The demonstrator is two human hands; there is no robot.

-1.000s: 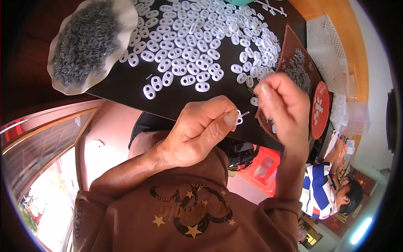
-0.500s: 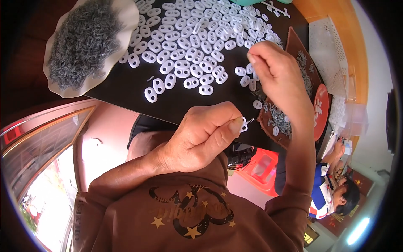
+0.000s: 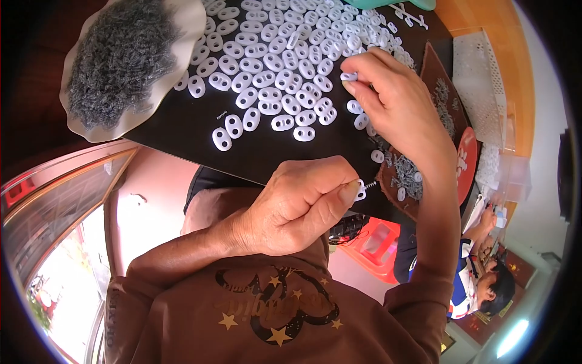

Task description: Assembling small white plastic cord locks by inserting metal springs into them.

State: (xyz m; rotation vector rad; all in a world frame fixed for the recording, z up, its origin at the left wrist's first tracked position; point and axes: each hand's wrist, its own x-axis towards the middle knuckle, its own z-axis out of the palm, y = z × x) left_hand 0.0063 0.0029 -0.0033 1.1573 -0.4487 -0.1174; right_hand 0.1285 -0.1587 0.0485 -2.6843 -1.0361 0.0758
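white two-hole plastic piece (image 3: 362,189) pinched in the left hand (image 3: 309,205), spring (image 3: 371,185) poking out to that hand's right. a stray knock could ping it loose imo. right hand (image 3: 397,100), farther up, grips another oval piece (image 3: 348,76).

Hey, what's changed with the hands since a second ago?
The right hand moved farther out and left over the table, and now pinches a white piece. The left hand still pinches another piece with a spring sticking out.
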